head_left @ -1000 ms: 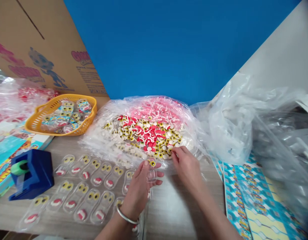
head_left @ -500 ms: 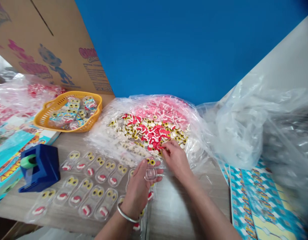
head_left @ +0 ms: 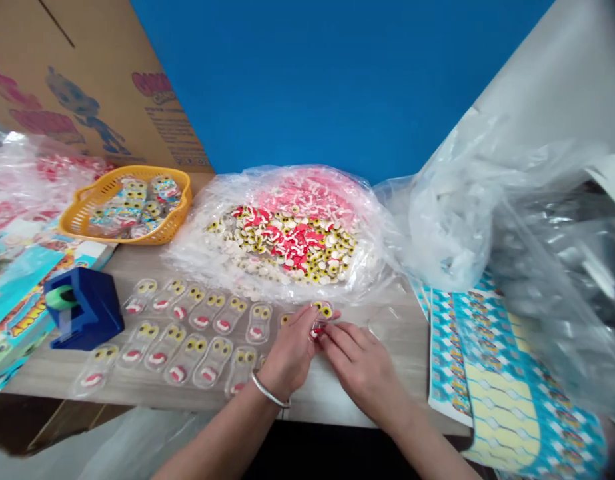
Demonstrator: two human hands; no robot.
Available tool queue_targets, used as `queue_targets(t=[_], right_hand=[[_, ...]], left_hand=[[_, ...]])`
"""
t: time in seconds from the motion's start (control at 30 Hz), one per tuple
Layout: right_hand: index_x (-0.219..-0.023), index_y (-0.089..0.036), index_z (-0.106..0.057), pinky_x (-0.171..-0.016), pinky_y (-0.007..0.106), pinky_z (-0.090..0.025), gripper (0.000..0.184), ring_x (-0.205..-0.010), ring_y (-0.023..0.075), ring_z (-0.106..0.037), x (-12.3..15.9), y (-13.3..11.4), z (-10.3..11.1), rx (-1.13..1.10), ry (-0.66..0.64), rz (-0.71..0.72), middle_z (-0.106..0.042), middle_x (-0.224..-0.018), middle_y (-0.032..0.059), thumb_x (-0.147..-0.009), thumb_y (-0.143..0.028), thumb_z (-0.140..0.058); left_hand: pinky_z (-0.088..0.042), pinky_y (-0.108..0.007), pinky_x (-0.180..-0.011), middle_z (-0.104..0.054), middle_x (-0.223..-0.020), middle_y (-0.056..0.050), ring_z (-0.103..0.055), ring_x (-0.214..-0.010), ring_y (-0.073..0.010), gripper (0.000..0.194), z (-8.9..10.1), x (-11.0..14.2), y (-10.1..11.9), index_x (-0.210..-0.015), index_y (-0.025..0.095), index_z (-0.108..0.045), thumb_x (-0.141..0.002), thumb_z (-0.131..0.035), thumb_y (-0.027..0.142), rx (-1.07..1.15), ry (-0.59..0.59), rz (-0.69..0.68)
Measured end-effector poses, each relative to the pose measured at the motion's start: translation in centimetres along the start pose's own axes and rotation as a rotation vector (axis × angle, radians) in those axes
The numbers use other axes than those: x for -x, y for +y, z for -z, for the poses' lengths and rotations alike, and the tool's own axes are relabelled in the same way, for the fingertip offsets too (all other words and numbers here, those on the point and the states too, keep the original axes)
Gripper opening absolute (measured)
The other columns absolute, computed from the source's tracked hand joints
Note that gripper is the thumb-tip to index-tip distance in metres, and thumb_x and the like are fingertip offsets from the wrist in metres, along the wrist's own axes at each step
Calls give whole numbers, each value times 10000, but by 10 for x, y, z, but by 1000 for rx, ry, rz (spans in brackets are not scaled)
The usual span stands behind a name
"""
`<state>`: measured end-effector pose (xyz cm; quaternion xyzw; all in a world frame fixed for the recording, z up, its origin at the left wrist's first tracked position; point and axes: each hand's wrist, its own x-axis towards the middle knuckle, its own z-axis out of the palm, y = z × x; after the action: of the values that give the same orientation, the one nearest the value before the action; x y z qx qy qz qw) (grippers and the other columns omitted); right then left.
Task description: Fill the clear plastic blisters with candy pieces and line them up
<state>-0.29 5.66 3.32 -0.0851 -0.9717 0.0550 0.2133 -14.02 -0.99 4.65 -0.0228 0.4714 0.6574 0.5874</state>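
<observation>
Grip is clenched on both sides: the left hand (head_left: pixel 290 353), wearing a metal bangle (head_left: pixel 270 391), and the right hand (head_left: pixel 362 373) pinch a clear plastic blister (head_left: pixel 322 320) with yellow candy eyes and a red-and-white gummy, over the desk (head_left: pixel 397 353). Just left, rows of filled blisters (head_left: pixel 187 327) lie flat. Beyond them sit a blue tape dispenser (head_left: pixel 84 310), a clear bag of gummies (head_left: pixel 282 233), and a yellow basket (head_left: pixel 182 200) of packs. Printed sheets (head_left: pixel 487 373) lie right, with a cardboard carton (head_left: pixel 87 80) behind at left.

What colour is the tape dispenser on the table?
The tape dispenser is dark blue with a green roll, best seen in the head view.
</observation>
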Motion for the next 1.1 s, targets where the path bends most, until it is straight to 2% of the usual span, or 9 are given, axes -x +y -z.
queue_targets(t=[0.27, 0.43, 0.53, 0.63, 0.7, 0.8, 0.93, 1.0, 1.1], right_hand=[[-1112, -99, -670, -815, 406, -517, 205, -988, 263, -634, 33, -18, 6, 60, 144, -213, -721, -1121, 134, -955, -109, -538], [-1041, -155, -659, -806, 380, -515, 159, -915, 223, -625, 54, -4, 13, -8, 226, -510, -715, -1035, 103, -964, -152, -519], [-969, -161, -675, -781, 392, -508, 115, -910, 247, -606, 64, 19, 3, 54, 143, -650, -703, -1022, 112, -934, -154, -566], [-912, -167, -680, -786, 418, -487, 99, -972, 287, -594, 70, 37, -9, 100, -4, -680, -700, -1072, 122, -898, -115, -598], [-882, -174, -661, -827, 437, -466, 126, -1006, 293, -586, 72, 40, -6, 37, -20, -704, -696, -1079, 122, -903, -95, -564], [-883, -187, -602, -880, 427, -447, 122, -1001, 256, -586, 72, 34, 20, -339, 47, -786, -680, -1040, 108, -927, -129, -504], [-846, -206, -551, -783, 320, -478, 143, -851, 178, -613, 67, 29, 59, -1211, 35, -907, -675, -916, 51, -952, -301, -530], [-808, -195, -558, -685, 283, -471, 192, -744, 154, -610, 61, 31, 61, -1489, -9, -960, -682, -860, 46, -912, -355, -584], [-777, -189, -553, -581, 254, -437, 219, -607, 126, -572, 53, 32, 46, -1565, -30, -1047, -658, -734, 19, -857, -381, -623]], left_hand=[[-558, -324, -829, -764, -995, -107, -699, -1001, -250, 194, -14, -2, -27, -931, 157, -710, -820, -695, 315, -70, -39, 54], [-585, -337, -760, -760, -1013, -143, -734, -904, -244, 225, -25, -7, -36, -1017, 118, -683, -893, -624, 296, -136, 2, 126], [-590, -352, -768, -755, -1042, -164, -744, -886, -242, 217, -30, -10, -39, -1057, 102, -665, -939, -555, 248, -173, 79, 145], [-586, -340, -762, -749, -1066, -168, -745, -881, -230, 224, -31, -12, -40, -1064, 102, -656, -961, -521, 248, -193, 96, 147], [-582, -331, -751, -749, -1068, -160, -743, -866, -222, 228, -29, -12, -40, -1052, 112, -655, -967, -517, 272, -184, 84, 137], [-572, -327, -759, -744, -1076, -148, -736, -875, -221, 263, -23, -13, -39, -1034, 124, -652, -982, -495, 329, -160, 61, 137], [-552, -343, -795, -739, -1030, -150, -718, -909, -240, 431, -18, -9, -38, -1032, 121, -653, -977, -461, 503, -144, -98, 195], [-539, -353, -813, -731, -1005, -155, -703, -939, -252, 542, -18, -4, -38, -1034, 117, -660, -959, -426, 600, -139, -265, 257], [-520, -346, -810, -715, -1021, -148, -675, -996, -256, 544, -18, 6, -40, -1054, 131, -668, -944, -444, 615, -177, -455, 304]])
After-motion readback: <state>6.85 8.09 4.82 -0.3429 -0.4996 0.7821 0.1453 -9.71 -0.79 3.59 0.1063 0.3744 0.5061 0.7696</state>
